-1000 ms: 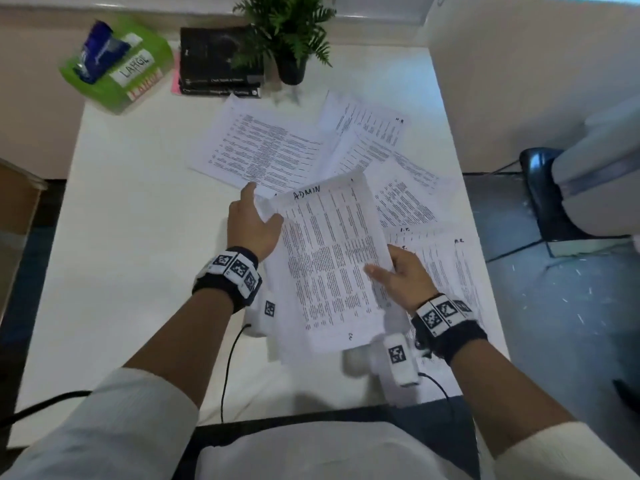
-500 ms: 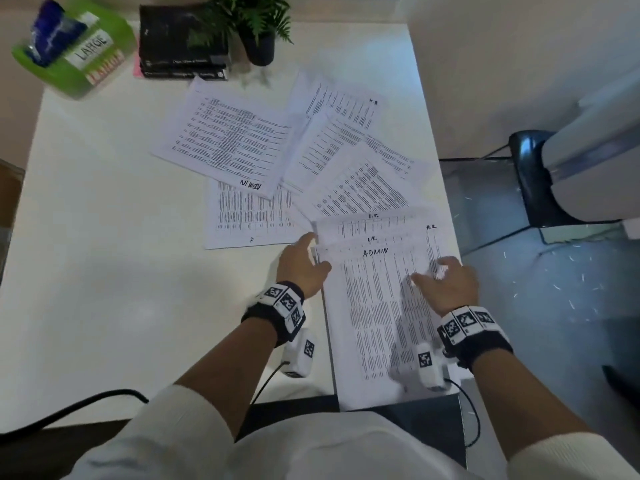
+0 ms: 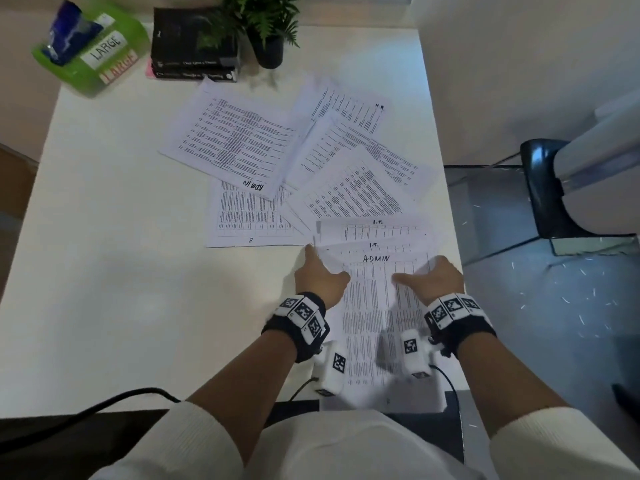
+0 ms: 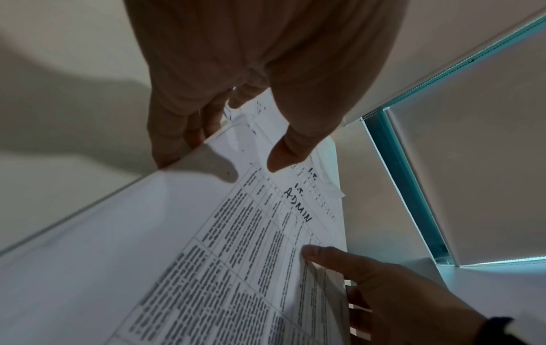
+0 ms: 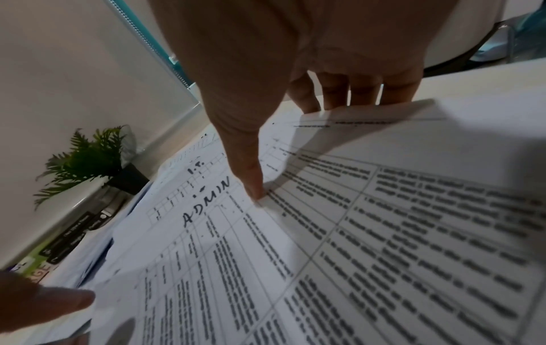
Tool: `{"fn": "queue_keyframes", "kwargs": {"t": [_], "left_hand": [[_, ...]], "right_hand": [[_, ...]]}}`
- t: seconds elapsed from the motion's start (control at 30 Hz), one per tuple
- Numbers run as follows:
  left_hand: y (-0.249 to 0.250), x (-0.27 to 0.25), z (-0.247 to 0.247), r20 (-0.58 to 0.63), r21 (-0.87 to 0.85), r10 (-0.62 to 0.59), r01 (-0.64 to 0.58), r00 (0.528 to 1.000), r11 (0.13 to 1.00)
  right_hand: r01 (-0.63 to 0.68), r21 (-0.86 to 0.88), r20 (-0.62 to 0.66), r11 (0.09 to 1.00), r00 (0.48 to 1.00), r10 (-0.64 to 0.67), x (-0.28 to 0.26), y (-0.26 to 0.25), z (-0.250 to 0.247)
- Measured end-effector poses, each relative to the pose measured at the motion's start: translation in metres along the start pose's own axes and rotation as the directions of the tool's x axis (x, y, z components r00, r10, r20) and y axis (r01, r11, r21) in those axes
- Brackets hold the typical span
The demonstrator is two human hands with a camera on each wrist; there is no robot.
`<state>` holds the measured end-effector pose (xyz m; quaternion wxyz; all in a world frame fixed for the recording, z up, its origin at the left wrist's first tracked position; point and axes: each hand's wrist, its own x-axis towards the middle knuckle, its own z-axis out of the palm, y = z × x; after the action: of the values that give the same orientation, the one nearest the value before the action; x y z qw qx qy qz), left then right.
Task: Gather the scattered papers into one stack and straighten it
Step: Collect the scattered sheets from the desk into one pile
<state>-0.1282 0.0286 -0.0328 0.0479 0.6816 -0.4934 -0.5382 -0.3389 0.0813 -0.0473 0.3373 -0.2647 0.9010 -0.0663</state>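
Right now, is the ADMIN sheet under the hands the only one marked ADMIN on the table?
No: a second sheet farther back, lying partly over other papers, also bears ADMIN, written upside down from the head view.

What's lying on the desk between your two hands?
The sheet marked ADMIN, topping the gathered stack, spans from the left hand to the right hand; the head view shows it.

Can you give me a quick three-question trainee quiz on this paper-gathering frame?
1. True or false: the left hand and right hand hold opposite side edges of the sheet marked ADMIN.
2. What stands right of the black books? A) potted plant B) mug C) lamp
3. Fill in: the green box's label reads ____.

Key: 1 true; 2 A, the potted plant; 3 LARGE.
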Motion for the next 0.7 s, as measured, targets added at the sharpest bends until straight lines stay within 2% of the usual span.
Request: {"fn": "queue_keyframes", "kwargs": {"t": [0.3, 0.53, 0.6, 0.7], "left_hand": [[-0.008, 0.017, -0.031, -0.042, 0.070, -0.002, 0.005, 0.999, 0.998], [-0.024, 0.036, -0.083, -0.136, 0.064, -0.034, 0.043, 0.990, 0.997], [-0.029, 0.043, -0.096, -0.171, 0.079, -0.038, 0.053, 0.985, 0.995], [-0.032, 0.052, -0.109, -0.202, 0.102, -0.031, 0.052, 0.979, 0.993]], "right_hand": [[0.047, -0.008, 0.017, 0.999, 0.999, -0.047, -0.016, -0.015, 0.029], [0.195, -0.066, 0.059, 0.979, 0.980, -0.191, -0.028, -0.050, 0.048], [0.188, -0.098, -0.004, 0.977, 0.982, -0.189, -0.020, -0.063, 0.048], [0.073, -0.140, -0.147, 0.987, 0.985, -0.094, -0.001, -0.081, 0.037]]}}
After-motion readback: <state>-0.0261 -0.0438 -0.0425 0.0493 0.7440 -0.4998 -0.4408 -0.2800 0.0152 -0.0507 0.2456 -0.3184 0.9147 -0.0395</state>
